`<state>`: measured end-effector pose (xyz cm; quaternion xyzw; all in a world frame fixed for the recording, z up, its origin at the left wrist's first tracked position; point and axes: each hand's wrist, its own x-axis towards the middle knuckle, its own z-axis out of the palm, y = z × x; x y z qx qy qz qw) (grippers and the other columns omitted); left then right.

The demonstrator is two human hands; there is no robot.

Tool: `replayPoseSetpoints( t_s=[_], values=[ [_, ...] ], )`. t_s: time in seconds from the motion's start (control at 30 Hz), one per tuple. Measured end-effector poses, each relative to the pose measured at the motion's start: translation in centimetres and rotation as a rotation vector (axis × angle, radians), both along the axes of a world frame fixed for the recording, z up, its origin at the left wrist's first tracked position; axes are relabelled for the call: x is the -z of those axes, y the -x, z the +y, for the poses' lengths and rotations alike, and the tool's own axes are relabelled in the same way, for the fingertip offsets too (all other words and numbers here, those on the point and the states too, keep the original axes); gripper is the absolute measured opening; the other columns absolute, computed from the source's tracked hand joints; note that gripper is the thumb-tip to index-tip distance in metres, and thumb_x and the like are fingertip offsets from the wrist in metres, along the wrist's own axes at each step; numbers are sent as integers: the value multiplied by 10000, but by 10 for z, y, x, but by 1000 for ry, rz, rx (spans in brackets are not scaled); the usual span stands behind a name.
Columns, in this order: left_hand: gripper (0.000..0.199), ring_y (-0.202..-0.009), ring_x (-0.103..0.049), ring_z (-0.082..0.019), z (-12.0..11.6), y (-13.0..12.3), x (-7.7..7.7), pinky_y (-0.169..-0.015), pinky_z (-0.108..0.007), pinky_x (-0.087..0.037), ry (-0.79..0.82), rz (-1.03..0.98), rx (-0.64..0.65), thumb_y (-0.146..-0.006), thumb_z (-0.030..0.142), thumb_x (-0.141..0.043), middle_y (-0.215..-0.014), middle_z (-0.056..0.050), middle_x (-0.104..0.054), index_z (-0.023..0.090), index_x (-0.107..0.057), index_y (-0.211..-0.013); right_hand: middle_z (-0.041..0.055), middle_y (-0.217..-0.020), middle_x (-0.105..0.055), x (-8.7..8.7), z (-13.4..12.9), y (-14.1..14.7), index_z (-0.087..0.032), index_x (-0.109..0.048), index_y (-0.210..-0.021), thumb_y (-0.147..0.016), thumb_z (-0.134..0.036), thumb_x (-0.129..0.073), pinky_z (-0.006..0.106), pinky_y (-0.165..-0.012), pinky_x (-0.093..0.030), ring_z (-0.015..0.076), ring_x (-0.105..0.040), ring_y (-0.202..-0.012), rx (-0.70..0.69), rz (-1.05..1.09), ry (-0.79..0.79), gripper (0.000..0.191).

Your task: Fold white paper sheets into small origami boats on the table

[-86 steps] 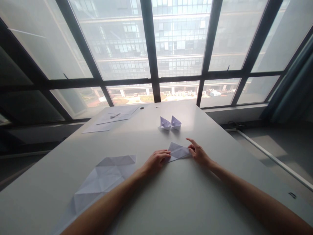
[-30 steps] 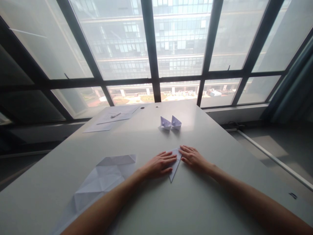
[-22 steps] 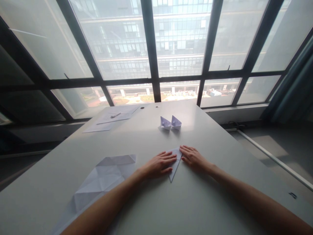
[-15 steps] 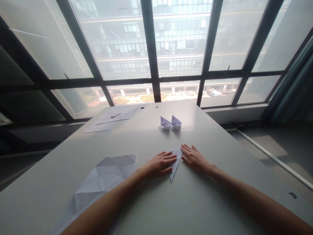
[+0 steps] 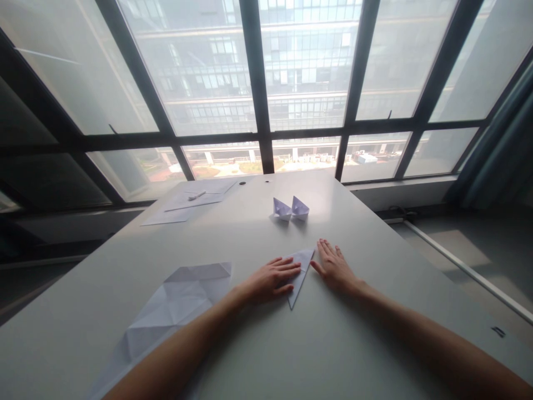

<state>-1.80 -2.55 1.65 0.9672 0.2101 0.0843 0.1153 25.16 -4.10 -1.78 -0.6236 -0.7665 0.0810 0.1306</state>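
Note:
A folded paper triangle (image 5: pixel 298 280) lies flat on the white table, one point towards me. My left hand (image 5: pixel 275 279) rests flat on its left part, fingers stretched out, hiding that side of it. Just right of the paper's long edge is my right hand (image 5: pixel 332 265), open and palm down, its thumb close to that edge. Beyond both hands stand two small folded paper shapes (image 5: pixel 290 210) with upright points, side by side. A large creased sheet of paper (image 5: pixel 179 303) lies to the left, partly covered by my left forearm.
Flat paper sheets (image 5: pixel 187 203) lie at the table's far left with a small pale object (image 5: pixel 196 196) on top. A small dark item (image 5: pixel 498 332) is near the right edge of the white table (image 5: pixel 358 344). Tall windows stand behind the table.
My right hand has shifted slightly right and away from me, off the triangle's edge, so more of its upper right corner shows. My left hand stays in place.

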Motion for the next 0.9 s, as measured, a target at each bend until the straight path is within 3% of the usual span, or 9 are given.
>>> replayPoseSetpoints(
  t_s=[0.17,0.3,0.9],
  values=[
    [560,-1478,-309,-261,-1,-1,-2,-1227,-449,-223,9,0,1,-1004,454,-471,-1553,-13,-421,317,-363,-1535,138,-1640,-171,-2,1,-2,-114,-208,-1580,-1012,-569,-287,525,-1221,-89,259,-107,-1529,-119,22,-54,732],
    [556,-1484,-294,-252,-1,0,-3,-1231,-443,-214,11,9,-5,-1012,471,-448,-1560,-4,-409,322,-355,-1539,132,-1621,-248,-4,1,-4,-162,-287,-1563,-1017,-569,-286,537,-1215,-91,271,-163,-1518,-224,11,-3,681],
    [620,-1476,-311,-278,-1,0,-4,-1226,-452,-229,36,-14,-5,-961,490,-542,-1559,-13,-409,325,-367,-1533,136,-1627,-237,-9,-2,-3,-177,-299,-1558,-1018,-505,-349,529,-1210,-113,266,-165,-1518,-230,30,3,634]
  ],
)
